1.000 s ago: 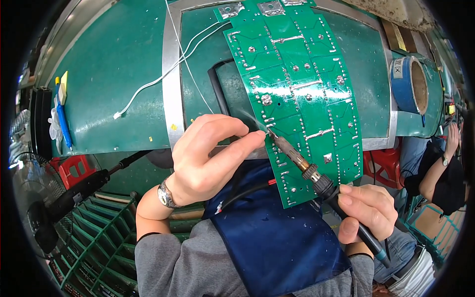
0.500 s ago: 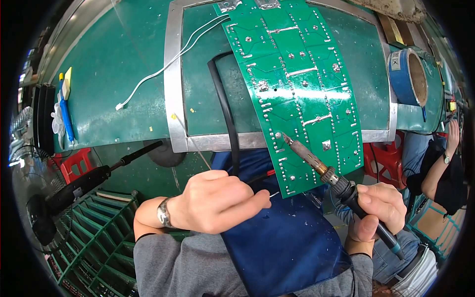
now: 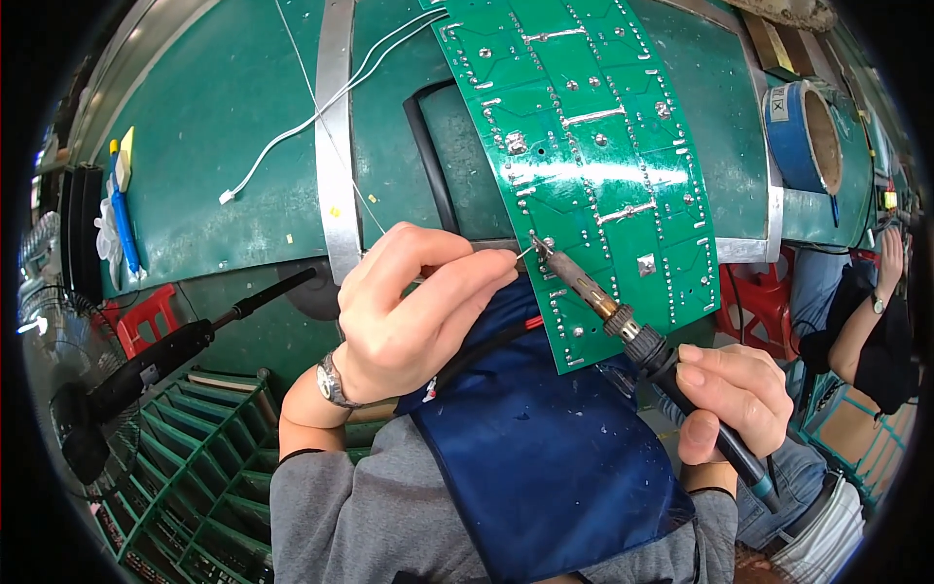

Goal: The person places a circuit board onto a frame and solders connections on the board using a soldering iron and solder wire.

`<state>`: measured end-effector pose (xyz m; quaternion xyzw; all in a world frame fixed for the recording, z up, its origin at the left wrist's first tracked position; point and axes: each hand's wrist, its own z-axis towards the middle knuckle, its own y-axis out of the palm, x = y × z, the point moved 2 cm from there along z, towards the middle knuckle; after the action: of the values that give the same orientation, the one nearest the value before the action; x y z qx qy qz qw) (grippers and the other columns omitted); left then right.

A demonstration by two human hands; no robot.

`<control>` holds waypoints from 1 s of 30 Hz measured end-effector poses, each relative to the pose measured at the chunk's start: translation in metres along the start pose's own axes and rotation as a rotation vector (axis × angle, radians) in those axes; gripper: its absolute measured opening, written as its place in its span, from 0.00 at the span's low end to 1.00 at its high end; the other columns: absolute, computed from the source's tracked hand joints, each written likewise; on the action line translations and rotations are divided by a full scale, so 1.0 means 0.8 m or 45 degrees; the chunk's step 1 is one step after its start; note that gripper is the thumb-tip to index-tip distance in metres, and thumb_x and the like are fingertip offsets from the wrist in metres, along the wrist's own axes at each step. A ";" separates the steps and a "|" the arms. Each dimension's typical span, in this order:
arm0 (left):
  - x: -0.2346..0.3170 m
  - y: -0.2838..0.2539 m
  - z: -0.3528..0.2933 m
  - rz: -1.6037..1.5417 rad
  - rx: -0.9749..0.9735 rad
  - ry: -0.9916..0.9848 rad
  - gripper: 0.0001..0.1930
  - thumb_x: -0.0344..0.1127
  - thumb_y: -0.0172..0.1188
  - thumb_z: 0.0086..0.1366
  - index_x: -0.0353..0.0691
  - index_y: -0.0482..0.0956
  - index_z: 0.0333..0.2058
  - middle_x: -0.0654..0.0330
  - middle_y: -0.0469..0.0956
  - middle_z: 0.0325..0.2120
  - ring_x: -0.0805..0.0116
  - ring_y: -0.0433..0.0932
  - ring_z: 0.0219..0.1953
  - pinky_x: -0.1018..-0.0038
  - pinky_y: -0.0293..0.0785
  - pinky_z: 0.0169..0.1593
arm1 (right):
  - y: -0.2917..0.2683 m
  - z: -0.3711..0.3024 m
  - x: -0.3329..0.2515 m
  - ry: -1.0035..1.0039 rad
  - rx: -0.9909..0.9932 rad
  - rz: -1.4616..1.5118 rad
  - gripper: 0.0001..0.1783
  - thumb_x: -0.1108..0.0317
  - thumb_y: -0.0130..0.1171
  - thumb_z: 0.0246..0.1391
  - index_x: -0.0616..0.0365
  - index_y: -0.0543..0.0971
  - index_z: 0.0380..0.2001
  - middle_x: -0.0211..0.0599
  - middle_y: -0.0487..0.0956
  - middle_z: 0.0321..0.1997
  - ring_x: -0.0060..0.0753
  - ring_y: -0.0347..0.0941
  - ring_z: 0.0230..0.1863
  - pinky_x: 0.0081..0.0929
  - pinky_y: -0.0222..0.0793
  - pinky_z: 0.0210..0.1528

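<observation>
A long green circuit board with rows of solder joints lies over the table's near edge, its near end above my lap. My right hand is closed round the handle of a soldering iron. The iron's tip meets the board near its left edge, low down. My left hand pinches a thin solder wire, whose end reaches the iron's tip. The wire's other part runs up and away across the table. A white cable with a small connector extends left from the board's far end.
A thick black cable bends beside the board. A blue roll stands at the right, a blue pen-like tool at the left. Below left are a black fan and a green rack. Another person sits far right.
My left hand has moved up and forward, bringing the solder wire to the iron's tip. The iron has shifted slightly left and up on the board.
</observation>
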<state>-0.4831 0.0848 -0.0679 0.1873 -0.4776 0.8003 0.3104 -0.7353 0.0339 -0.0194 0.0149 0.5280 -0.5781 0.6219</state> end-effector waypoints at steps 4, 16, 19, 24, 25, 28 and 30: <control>0.003 -0.002 -0.003 0.005 -0.023 -0.022 0.14 0.22 0.72 0.45 0.40 0.84 0.34 0.61 0.73 0.26 0.71 0.73 0.25 0.77 0.68 0.25 | -0.004 0.001 -0.002 -0.024 -0.001 -0.069 0.11 0.64 0.62 0.51 0.59 0.82 0.35 0.41 0.82 0.34 0.30 0.78 0.23 0.21 0.71 0.22; 0.010 -0.002 -0.002 0.062 -0.078 0.163 0.14 0.26 0.74 0.41 0.42 0.85 0.31 0.64 0.71 0.24 0.69 0.71 0.25 0.74 0.67 0.25 | -0.012 -0.013 -0.011 0.021 -0.043 -0.003 0.11 0.69 0.62 0.49 0.60 0.81 0.36 0.42 0.81 0.35 0.32 0.77 0.21 0.23 0.73 0.22; 0.013 -0.002 -0.001 0.208 -0.068 0.218 0.15 0.28 0.75 0.40 0.43 0.85 0.30 0.66 0.70 0.23 0.68 0.71 0.24 0.74 0.67 0.25 | -0.012 -0.013 -0.012 0.015 -0.133 0.047 0.14 0.74 0.63 0.46 0.62 0.80 0.40 0.44 0.80 0.38 0.33 0.79 0.23 0.25 0.76 0.24; 0.009 -0.006 -0.012 0.077 -0.098 0.089 0.18 0.27 0.73 0.38 0.44 0.85 0.33 0.67 0.72 0.23 0.73 0.71 0.21 0.79 0.66 0.21 | -0.017 -0.020 -0.012 -0.024 -0.086 0.024 0.12 0.70 0.63 0.48 0.62 0.80 0.38 0.43 0.80 0.36 0.32 0.78 0.22 0.23 0.74 0.22; 0.013 -0.006 -0.011 0.067 -0.105 0.097 0.18 0.27 0.73 0.38 0.44 0.85 0.33 0.67 0.72 0.23 0.73 0.71 0.21 0.79 0.66 0.21 | -0.022 -0.022 -0.012 -0.018 -0.074 0.005 0.12 0.69 0.62 0.49 0.63 0.80 0.37 0.43 0.80 0.35 0.32 0.78 0.22 0.22 0.73 0.21; 0.018 -0.009 -0.023 -0.011 -0.103 -0.011 0.15 0.24 0.74 0.42 0.42 0.85 0.32 0.64 0.70 0.24 0.72 0.72 0.23 0.77 0.67 0.24 | -0.023 -0.035 -0.009 -0.014 -0.023 0.047 0.11 0.66 0.61 0.51 0.62 0.80 0.36 0.42 0.81 0.34 0.31 0.77 0.20 0.22 0.72 0.21; 0.018 -0.008 -0.022 -0.035 -0.130 0.035 0.15 0.24 0.74 0.42 0.42 0.85 0.31 0.64 0.70 0.24 0.71 0.72 0.22 0.76 0.67 0.24 | -0.022 -0.039 -0.010 0.010 -0.012 0.106 0.11 0.67 0.61 0.50 0.61 0.81 0.36 0.41 0.81 0.34 0.32 0.78 0.21 0.23 0.74 0.23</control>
<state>-0.4897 0.1072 -0.0639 0.1667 -0.5108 0.7730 0.3372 -0.7665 0.0528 -0.0171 0.0362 0.5321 -0.5492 0.6433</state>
